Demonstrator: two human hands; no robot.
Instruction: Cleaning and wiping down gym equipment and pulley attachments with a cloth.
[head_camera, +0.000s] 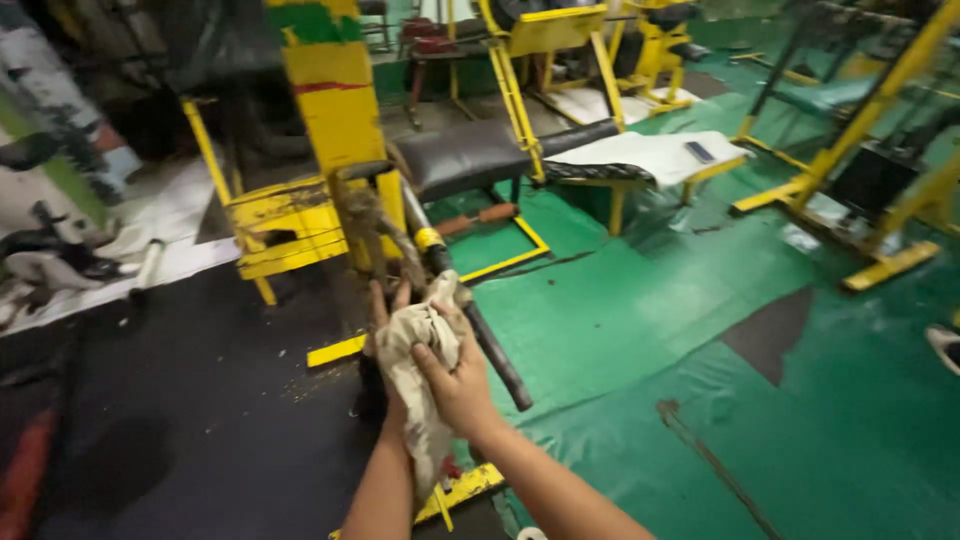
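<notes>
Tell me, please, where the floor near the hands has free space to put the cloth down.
Both hands, left hand and right hand, grip the beige cloth against the black bar. Free patches: the green mat right of the bar, up to the padded bench, and the dark floor on the left. Around the yellow frame it is crowded.
</notes>
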